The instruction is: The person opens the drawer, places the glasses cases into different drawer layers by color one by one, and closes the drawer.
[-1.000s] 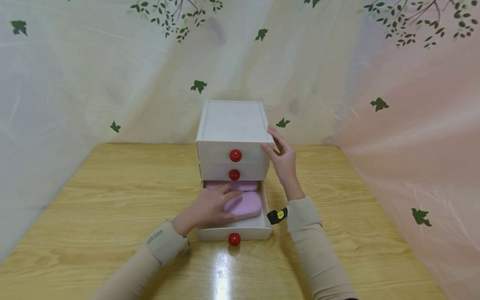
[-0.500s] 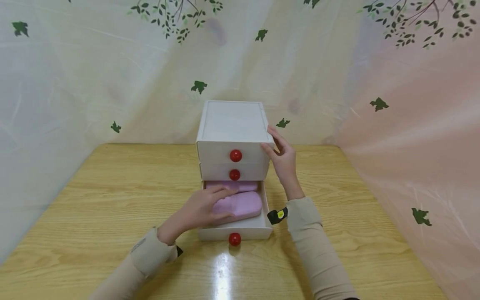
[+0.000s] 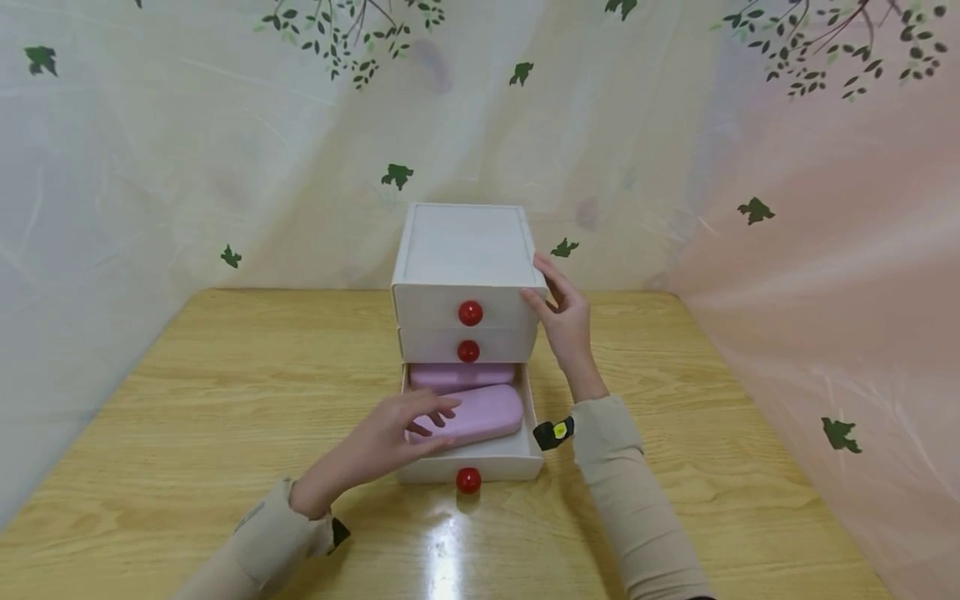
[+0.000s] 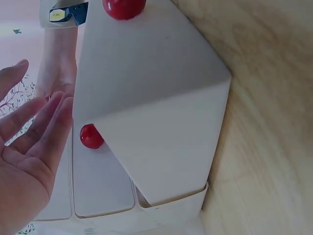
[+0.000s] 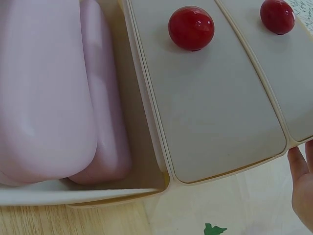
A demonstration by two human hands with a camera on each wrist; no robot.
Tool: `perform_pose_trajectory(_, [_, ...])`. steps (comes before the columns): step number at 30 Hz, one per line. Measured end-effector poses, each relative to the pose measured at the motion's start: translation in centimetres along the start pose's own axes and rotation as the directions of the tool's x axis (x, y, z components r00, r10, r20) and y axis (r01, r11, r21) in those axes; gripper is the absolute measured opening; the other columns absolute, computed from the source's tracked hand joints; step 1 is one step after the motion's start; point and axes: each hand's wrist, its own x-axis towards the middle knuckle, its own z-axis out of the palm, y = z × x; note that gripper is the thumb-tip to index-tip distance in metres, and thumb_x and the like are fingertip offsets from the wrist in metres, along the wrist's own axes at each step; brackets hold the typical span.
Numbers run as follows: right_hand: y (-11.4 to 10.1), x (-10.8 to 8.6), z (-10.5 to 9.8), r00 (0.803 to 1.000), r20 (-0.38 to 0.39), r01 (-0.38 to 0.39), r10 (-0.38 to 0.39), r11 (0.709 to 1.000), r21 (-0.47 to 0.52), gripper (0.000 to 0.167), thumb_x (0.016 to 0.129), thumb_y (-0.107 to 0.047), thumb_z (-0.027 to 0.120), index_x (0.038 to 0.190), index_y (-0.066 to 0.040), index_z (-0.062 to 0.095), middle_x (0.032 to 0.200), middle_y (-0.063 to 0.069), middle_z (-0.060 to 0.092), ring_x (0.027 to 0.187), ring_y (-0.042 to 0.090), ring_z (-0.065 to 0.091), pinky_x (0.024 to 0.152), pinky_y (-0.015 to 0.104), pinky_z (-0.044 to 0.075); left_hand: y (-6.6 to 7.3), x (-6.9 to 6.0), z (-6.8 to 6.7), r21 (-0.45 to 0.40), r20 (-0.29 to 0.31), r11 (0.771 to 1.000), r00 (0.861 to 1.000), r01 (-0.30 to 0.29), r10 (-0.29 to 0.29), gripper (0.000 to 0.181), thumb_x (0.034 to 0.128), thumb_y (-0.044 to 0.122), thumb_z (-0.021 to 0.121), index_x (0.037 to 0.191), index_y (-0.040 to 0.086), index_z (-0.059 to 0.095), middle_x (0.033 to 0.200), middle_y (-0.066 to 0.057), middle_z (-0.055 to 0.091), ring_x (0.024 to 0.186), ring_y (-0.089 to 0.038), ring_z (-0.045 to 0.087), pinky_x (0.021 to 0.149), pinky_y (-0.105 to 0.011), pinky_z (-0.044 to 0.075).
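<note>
A white drawer cabinet (image 3: 468, 242) with red ball knobs has its bottom drawer (image 3: 517, 448) pulled out. In that drawer lies a smooth lilac case (image 3: 491, 410), slightly aslant, with a second lilac case (image 3: 461, 375) behind it. Over the left end of the front case is my left hand (image 3: 378, 437), its fingers loosely bent and holding nothing; the left wrist view shows the hand (image 4: 29, 161) beside the drawer front. My right hand (image 3: 568, 332) rests on the cabinet's upper right front corner, thumb on the front, fingers along the side edge.
The upper two drawers, with red knobs (image 3: 470, 313), are pushed in. A wooden table (image 3: 262, 375) bears the cabinet. Behind and at the sides hangs a pale sheet (image 3: 315, 167) with leaf prints. A black wrist camera (image 3: 553, 433) sits by the drawer's right side.
My left hand has drawn back to the left and toward me, off the front lilac case, uncovering more of both cases. The right hand has stayed on the cabinet corner.
</note>
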Motion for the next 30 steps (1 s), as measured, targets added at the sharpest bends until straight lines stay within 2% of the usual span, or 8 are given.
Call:
perform_pose_trajectory(6, [0.0, -0.1, 0.1, 1.0, 0.001, 0.004, -0.004, 1.0, 0.004, 0.049, 0.09, -0.017, 0.069, 0.137, -0.011, 0.055, 0.15, -0.002, 0.047, 0.139, 0.013, 0.042, 0.109, 0.041, 0.043, 0.2, -1.4, 0.4, -0.113, 0.001, 0.993, 0.999, 0.033, -0.033, 0.04, 0.0843, 0.006, 0.071, 0.122, -0.005, 0.061, 0.102, -0.019, 0.069, 0.087, -0.025, 0.07, 0.072, -0.018, 0.057])
perform_pose_trajectory(12, [-0.1, -0.2, 0.1, 1.0, 0.003, 0.0, 0.0, 1.0, 0.004, 0.05, 0.09, -0.016, 0.068, 0.137, -0.01, 0.055, 0.151, -0.001, 0.046, 0.139, 0.013, 0.042, 0.109, 0.042, 0.043, 0.1, -2.5, 0.5, -0.131, -0.001, 0.989, 0.997, 0.07, -0.071, 0.037, 0.0852, 0.007, 0.071, 0.119, -0.004, 0.063, 0.098, -0.016, 0.07, 0.084, -0.02, 0.07, 0.068, -0.018, 0.058])
perform_pose_trajectory(16, [-0.2, -0.2, 0.1, 1.0, -0.001, -0.001, 0.001, 1.0, 0.001, 0.05, 0.09, -0.016, 0.068, 0.137, -0.01, 0.055, 0.15, -0.002, 0.046, 0.139, 0.013, 0.043, 0.109, 0.041, 0.043, 0.0, -3.0, 0.8, -0.181, 0.006, 0.98, 0.996, 0.087, -0.087, 0.032, 0.0864, 0.008, 0.07, 0.116, -0.003, 0.064, 0.095, -0.014, 0.071, 0.084, -0.012, 0.068, 0.067, -0.019, 0.058])
perform_pose_trajectory(20, [-0.1, -0.1, 0.1, 1.0, 0.0, 0.0, 0.0, 1.0, -0.003, 0.05, 0.09, -0.018, 0.068, 0.138, -0.01, 0.054, 0.15, -0.003, 0.046, 0.139, 0.012, 0.043, 0.109, 0.04, 0.043, 0.1, -3.5, 1.4, -0.245, 0.032, 0.962, 0.992, 0.123, -0.119, 0.028, 0.088, 0.01, 0.068, 0.114, -0.001, 0.066, 0.095, -0.012, 0.072, 0.086, -0.006, 0.067, 0.068, -0.02, 0.058])
perform_pose_trajectory(27, [0.1, 0.0, 0.0, 1.0, 0.004, -0.001, 0.001, 1.0, -0.001, 0.048, 0.091, -0.018, 0.067, 0.137, -0.011, 0.055, 0.151, -0.003, 0.046, 0.14, 0.013, 0.041, 0.11, 0.04, 0.041, 0.1, -4.1, 2.3, -0.259, 0.073, 0.956, 0.99, 0.139, -0.124, 0.027, 0.0881, 0.013, 0.068, 0.111, -0.001, 0.067, 0.097, -0.012, 0.073, 0.086, -0.005, 0.067, 0.071, -0.021, 0.058])
perform_pose_trajectory(30, [0.1, 0.0, 0.0, 1.0, 0.004, -0.004, 0.004, 1.0, -0.006, 0.048, 0.091, -0.018, 0.067, 0.138, -0.012, 0.054, 0.151, -0.004, 0.046, 0.14, 0.013, 0.042, 0.11, 0.041, 0.041, 0.3, -4.1, 2.2, -0.286, 0.117, 0.941, 0.981, 0.18, -0.152, 0.026, 0.0889, 0.014, 0.068, 0.111, 0.0, 0.068, 0.098, -0.012, 0.074, 0.087, -0.004, 0.067, 0.071, -0.02, 0.058])
